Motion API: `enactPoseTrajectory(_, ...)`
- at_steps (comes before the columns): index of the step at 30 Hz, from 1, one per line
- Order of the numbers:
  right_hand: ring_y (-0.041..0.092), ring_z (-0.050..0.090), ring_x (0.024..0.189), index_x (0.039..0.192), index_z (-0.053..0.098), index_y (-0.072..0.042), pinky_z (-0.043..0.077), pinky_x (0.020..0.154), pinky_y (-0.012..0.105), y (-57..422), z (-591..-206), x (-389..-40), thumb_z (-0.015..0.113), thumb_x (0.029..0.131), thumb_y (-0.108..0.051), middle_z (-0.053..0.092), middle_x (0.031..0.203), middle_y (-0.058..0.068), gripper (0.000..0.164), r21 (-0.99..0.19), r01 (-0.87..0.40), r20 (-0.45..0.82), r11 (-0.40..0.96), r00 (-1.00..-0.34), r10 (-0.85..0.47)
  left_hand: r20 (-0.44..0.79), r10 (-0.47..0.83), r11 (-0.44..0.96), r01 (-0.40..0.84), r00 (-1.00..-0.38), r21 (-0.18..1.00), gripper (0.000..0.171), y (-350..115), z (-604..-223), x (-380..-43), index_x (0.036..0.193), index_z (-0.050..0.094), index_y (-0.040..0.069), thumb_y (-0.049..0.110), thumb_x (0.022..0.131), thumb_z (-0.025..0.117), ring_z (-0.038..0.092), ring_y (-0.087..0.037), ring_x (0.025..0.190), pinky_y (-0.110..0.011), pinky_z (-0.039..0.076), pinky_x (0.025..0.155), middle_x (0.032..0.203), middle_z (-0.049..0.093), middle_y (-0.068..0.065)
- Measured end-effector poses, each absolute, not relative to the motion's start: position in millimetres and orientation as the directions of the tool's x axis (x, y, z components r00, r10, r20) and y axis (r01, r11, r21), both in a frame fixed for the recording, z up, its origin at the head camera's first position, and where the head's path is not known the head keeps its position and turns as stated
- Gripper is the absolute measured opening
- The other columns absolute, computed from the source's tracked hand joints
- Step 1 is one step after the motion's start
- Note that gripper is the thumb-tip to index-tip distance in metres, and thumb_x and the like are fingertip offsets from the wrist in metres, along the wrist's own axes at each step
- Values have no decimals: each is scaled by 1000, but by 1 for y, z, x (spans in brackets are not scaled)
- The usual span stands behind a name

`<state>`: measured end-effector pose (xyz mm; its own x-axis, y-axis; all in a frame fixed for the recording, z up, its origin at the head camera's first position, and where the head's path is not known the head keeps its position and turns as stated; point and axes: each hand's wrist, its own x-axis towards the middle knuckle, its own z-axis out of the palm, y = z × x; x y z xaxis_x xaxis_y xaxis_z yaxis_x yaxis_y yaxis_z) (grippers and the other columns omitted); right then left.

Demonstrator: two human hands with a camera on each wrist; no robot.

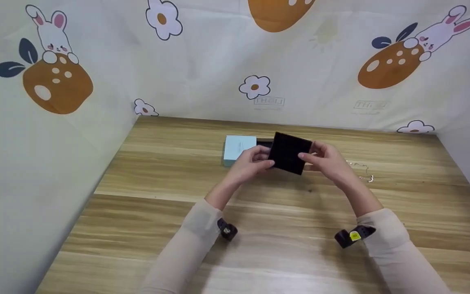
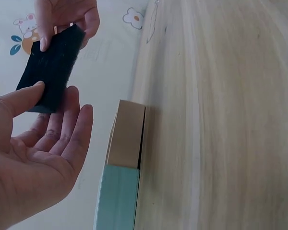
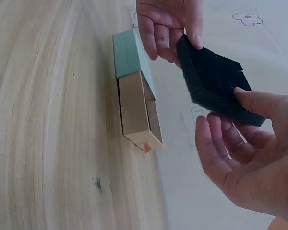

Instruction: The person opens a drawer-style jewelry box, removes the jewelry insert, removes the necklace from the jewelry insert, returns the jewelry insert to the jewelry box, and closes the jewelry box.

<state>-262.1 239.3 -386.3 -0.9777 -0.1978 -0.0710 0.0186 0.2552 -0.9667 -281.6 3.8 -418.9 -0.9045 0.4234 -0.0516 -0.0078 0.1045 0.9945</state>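
Note:
Both hands hold a flat, square black foam pad (image 1: 290, 153) above the table. My left hand (image 1: 253, 162) pinches its left edge, thumb on the upper face and fingers beneath. On the opposite edge my right hand (image 1: 325, 160) grips it the same way; the right wrist view shows the right thumb (image 3: 259, 99) on the dark face. Small notches show along the pad's edges in the wrist views. Behind the left hand sits a light-blue jewellery box (image 1: 240, 148), its tan inner drawer (image 3: 134, 103) slid partly out to the right.
A thin silvery chain necklace (image 1: 367, 171) lies on the wooden table (image 1: 280, 253), right of the right hand. A pale cloth wall (image 1: 202, 65) printed with rabbits and flowers rises along the table's back edge. Each wrist wears a small black camera (image 1: 227, 231).

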Motion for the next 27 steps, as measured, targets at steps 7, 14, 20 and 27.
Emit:
enactPoseTrajectory(7,4,67,86,100,50,0,61,76,25,234,-392,-273,61,96,-6,50,108,8,12,-983,34,-54,178,-993,-108,42,303,218,112,-952,970,28,-9,-417,-293,121,62,0,3,94,64,68,-30,108,-31,57,90,116,69,-16)
enactPoseTrajectory(14,0,64,78,119,48,5,62,73,26,225,-400,-287,63,96,-9,53,106,7,30,-942,14,-27,336,-999,-34,102,214,640,218,-972,736,33,-20,-421,-305,124,64,7,9,92,70,54,-28,132,-39,42,113,134,63,-13)
enactPoseTrajectory(20,12,65,79,135,40,1,63,70,34,209,-410,-302,66,95,-12,59,105,11,50,-871,-20,26,492,-1000,5,66,180,841,188,-981,508,33,-24,-431,-308,124,65,14,17,92,71,52,-28,133,-40,48,107,140,59,-8)
enactPoseTrajectory(27,31,69,95,127,38,-5,58,69,32,193,-418,-315,67,95,-13,64,110,17,44,-732,-49,78,679,-997,12,93,208,893,228,-974,389,24,-19,-437,-308,118,69,13,18,95,67,56,-25,130,-37,48,108,137,61,-6)
